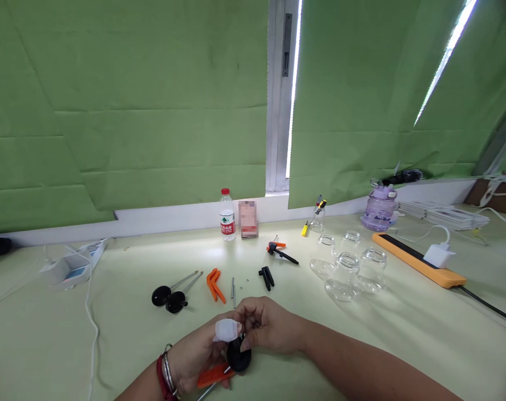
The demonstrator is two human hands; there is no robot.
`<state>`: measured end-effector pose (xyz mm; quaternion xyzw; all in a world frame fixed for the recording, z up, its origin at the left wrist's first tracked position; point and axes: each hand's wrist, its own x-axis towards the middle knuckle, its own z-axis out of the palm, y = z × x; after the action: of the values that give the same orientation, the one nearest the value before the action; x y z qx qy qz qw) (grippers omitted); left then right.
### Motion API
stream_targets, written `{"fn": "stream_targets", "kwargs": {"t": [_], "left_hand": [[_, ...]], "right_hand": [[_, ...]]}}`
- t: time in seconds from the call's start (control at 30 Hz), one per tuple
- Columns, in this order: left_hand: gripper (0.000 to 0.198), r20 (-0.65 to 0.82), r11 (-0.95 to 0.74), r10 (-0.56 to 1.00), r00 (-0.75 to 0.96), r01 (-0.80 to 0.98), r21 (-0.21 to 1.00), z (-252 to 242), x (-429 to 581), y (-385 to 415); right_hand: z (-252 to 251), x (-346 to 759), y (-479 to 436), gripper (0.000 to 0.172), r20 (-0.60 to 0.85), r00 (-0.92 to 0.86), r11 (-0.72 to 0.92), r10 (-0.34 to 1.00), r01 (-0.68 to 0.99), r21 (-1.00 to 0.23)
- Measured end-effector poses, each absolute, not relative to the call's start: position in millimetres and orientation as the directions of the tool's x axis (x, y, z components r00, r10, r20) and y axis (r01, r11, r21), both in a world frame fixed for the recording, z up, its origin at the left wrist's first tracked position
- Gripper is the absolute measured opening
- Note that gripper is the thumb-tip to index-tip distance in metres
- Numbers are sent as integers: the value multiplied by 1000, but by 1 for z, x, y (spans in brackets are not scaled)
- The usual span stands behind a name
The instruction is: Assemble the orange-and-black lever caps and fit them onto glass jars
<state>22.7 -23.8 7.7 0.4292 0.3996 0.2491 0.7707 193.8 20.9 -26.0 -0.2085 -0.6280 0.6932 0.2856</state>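
Near the table's front edge, my left hand is closed around a black round part with a metal rod. An orange bent piece is against it, partly hidden by the fingers. A whitish translucent cover sits at my left thumb. My right hand pinches the upper edge of the black part; anything small between those fingertips is hidden. Just beyond my hands lie thin metal pins, two orange bent pieces and short black handle pieces. Two more black round parts with rods lie to the left.
Several clear glass jars stand at right, before an orange power strip. Farther back are a water bottle, a small pink box, an assembled black-and-orange piece and a purple jug. A white cable crosses the left side.
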Motion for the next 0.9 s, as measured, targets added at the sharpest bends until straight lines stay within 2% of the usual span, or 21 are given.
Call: {"fn": "stream_targets", "kwargs": {"t": [0.9], "left_hand": [[30,-382,496,731,565,-55,867,5,22,-24]], "right_hand": [[-25,194,20,34,94,-755,-28,648,-148,-989]]}}
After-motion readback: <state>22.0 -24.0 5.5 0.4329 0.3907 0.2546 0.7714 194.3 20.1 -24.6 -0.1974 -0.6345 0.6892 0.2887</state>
